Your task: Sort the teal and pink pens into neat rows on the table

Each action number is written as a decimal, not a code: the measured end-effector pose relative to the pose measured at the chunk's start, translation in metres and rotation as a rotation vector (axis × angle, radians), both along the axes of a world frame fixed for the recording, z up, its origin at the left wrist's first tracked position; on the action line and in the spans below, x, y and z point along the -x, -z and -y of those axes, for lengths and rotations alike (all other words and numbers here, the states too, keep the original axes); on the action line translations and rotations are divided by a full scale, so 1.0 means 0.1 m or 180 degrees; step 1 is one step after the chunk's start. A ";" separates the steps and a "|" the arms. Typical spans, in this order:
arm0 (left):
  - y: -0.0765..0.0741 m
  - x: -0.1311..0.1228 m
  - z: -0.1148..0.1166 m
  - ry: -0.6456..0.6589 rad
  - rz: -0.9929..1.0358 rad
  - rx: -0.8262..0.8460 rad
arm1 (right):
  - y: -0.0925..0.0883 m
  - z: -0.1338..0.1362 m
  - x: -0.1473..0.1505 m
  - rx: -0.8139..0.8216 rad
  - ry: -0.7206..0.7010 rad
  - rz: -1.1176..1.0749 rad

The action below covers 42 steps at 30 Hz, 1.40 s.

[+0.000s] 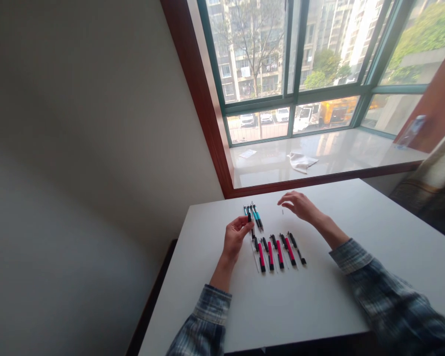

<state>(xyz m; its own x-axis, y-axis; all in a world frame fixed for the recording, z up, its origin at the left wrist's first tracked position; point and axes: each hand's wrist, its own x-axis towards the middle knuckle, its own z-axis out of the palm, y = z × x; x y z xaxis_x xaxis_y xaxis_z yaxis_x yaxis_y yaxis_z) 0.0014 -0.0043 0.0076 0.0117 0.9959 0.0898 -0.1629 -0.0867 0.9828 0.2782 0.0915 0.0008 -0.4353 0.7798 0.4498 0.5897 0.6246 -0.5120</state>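
My left hand (238, 236) pinches a small black pen part (249, 217) upright between thumb and fingers, above the left end of a row of pen pieces. In that row lie several pink pen barrels (270, 256) with black ends, several black grip pieces (273, 241) and thin white refills (255, 257). Beyond my left hand, several teal pens (258, 217) lie close together. My right hand (298, 203) hovers at the far part of the table, fingers bent and apart. A tiny spring-like piece (282, 211) is just below its fingertips; whether they touch is unclear.
All of this is on a white table (207, 316) against the wall on the left. Past its far edge, a window sill (267, 165) carries a crumpled white cloth (301, 161), a paper (247, 154) and a clear bottle (411, 132). A curtain (422, 175) hangs at the right.
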 end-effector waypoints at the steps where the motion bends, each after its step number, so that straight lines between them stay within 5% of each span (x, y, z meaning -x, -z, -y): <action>1: 0.00 0.00 0.00 0.0002 0.0011 0.0013 | 0.08 -0.04 -0.10 0.0046 0.0031 0.0176; 6: 0.01 0.00 0.00 -0.0053 -0.0066 0.0047 | 0.31 -0.13 -0.20 0.0196 -0.0099 0.0480; 14: 0.01 0.02 -0.02 -0.0064 -0.0194 0.0054 | 0.34 -0.10 -0.05 0.0404 0.0047 0.0306; 20: -0.01 0.01 -0.03 -0.0028 -0.0632 -0.0068 | 0.22 0.05 0.09 0.0748 0.0192 -0.0923; 27: -0.02 -0.04 -0.01 0.0080 -0.1278 -0.0378 | 0.02 0.25 0.40 0.1434 -0.0187 -0.2686; 42: -0.03 -0.04 0.00 0.0146 -0.1480 -0.0466 | -0.09 0.39 0.54 0.1747 -0.0409 -0.2920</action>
